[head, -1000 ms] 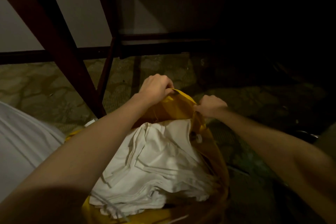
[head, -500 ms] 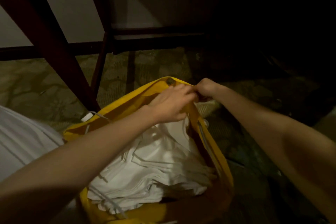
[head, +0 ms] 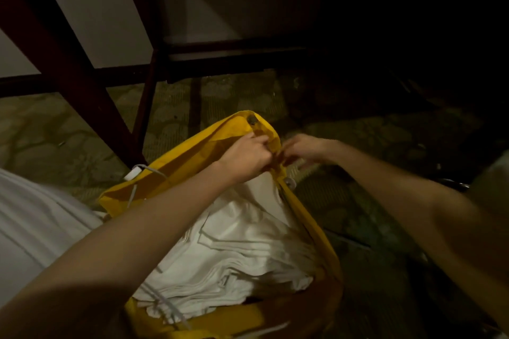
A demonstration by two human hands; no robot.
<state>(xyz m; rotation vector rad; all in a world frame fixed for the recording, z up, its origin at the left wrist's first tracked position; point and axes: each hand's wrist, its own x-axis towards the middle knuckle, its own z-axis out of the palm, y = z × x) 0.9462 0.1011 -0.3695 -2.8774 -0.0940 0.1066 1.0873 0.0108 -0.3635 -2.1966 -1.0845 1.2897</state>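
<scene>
On the carpet (head: 237, 96), yellow bag (head: 190, 158) of white linen (head: 248, 242), left hand (head: 248, 154) and right hand (head: 305, 147) in pinching grip on its rim.

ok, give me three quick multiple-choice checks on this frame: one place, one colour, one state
1. Where on the bag do the left hand and right hand meet?
A. its far rim
B. its near rim
C. its underside

2. What colour is the bag?
A. blue
B. yellow
C. black

3. What state is the bag's mouth in?
A. open, white linens showing
B. buttoned shut
C. open, nothing inside

Answers: 1 A, both hands sit at the far rim just below the snap button; 2 B, the fabric is plainly yellow; 3 A, the folded white linens lie exposed inside.
</scene>
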